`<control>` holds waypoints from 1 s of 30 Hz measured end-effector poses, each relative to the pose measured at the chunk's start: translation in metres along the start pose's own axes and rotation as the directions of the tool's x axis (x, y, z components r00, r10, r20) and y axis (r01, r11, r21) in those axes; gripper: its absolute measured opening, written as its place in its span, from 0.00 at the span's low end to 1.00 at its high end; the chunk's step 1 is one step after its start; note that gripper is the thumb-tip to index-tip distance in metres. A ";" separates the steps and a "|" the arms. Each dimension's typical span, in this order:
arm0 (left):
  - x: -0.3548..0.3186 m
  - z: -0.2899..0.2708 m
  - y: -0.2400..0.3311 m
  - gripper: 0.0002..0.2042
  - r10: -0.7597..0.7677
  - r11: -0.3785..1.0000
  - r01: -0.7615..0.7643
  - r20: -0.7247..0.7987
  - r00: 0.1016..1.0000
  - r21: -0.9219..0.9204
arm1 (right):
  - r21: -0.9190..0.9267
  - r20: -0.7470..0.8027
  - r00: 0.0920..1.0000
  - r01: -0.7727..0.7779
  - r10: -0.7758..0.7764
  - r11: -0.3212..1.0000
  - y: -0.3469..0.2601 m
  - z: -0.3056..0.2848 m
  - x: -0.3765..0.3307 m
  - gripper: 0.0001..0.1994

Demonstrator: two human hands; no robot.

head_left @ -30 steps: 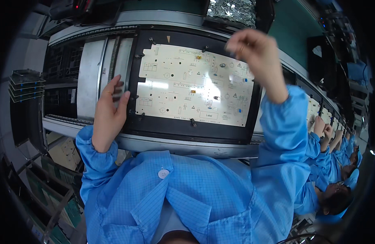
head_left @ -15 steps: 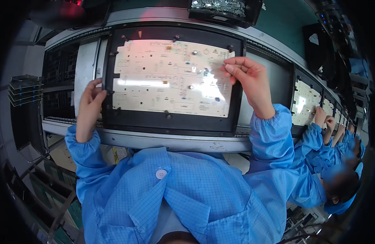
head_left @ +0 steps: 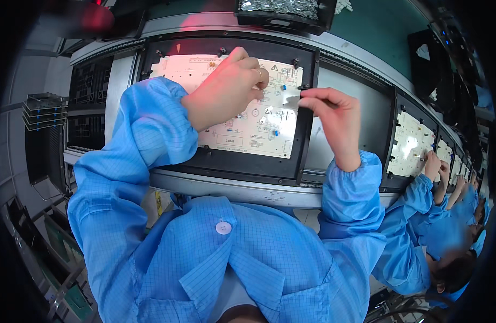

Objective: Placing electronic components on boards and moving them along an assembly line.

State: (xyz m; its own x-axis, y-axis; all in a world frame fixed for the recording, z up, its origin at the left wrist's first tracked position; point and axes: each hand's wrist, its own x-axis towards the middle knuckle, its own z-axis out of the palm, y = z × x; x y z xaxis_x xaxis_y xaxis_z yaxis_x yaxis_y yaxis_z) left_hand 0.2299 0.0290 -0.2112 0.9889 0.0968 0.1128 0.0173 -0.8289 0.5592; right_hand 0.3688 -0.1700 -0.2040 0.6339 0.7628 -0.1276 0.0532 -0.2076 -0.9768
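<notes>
A cream circuit board (head_left: 284,144), with printed marks and small blue parts, lies in a black carrier frame (head_left: 237,168) with knobs around its edge. My left hand (head_left: 223,89) reaches over the board's upper middle, its fingers curled down close to the surface. Whatever those fingertips hold is hidden. Just off the board's right edge, beside a black knob (head_left: 305,86), my right hand (head_left: 339,118) has thumb and forefinger brought together. Anything between them is too small to make out. My left hand and sleeve cover much of the board's left half.
The carrier rests on a conveyor with a metal front rail (head_left: 269,196). Behind it stands a black bin (head_left: 285,22) of small shiny parts. To the right, co-workers' hands (head_left: 432,165) work at another cream board (head_left: 412,142). A rack of stacked boards (head_left: 45,112) stands left.
My left hand has left the carrier's left edge and come across onto the board. My right hand stays by the right edge, now slightly lower. The board sits slightly further left in view.
</notes>
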 end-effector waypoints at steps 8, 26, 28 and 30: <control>0.014 0.000 0.008 0.02 -0.091 0.996 0.091 0.054 0.994 -0.006 | -0.007 -0.177 0.983 0.057 -0.057 0.998 0.005 -0.010 0.017 0.05; 0.094 -0.006 0.017 0.08 -0.485 0.869 0.493 0.283 0.828 0.045 | 0.131 -0.306 0.951 0.085 -0.041 0.988 0.008 -0.012 0.012 0.07; 0.097 -0.002 0.012 0.07 -0.510 0.858 0.507 0.252 0.823 0.082 | 0.117 -0.317 0.947 0.098 -0.056 0.988 0.008 -0.011 0.012 0.07; 0.100 -0.002 0.011 0.07 -0.524 0.848 0.523 0.275 0.806 0.080 | 0.120 -0.322 0.945 0.099 -0.056 0.988 0.007 -0.011 0.011 0.07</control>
State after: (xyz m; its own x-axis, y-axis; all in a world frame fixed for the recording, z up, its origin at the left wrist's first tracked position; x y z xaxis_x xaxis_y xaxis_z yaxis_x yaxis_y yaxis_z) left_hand 0.3292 0.0303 -0.1922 0.8290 0.3605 -0.4276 0.5441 -0.6967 0.4675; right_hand 0.3851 -0.1697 -0.2105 0.8444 0.5355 -0.0108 0.0229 -0.0562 -0.9982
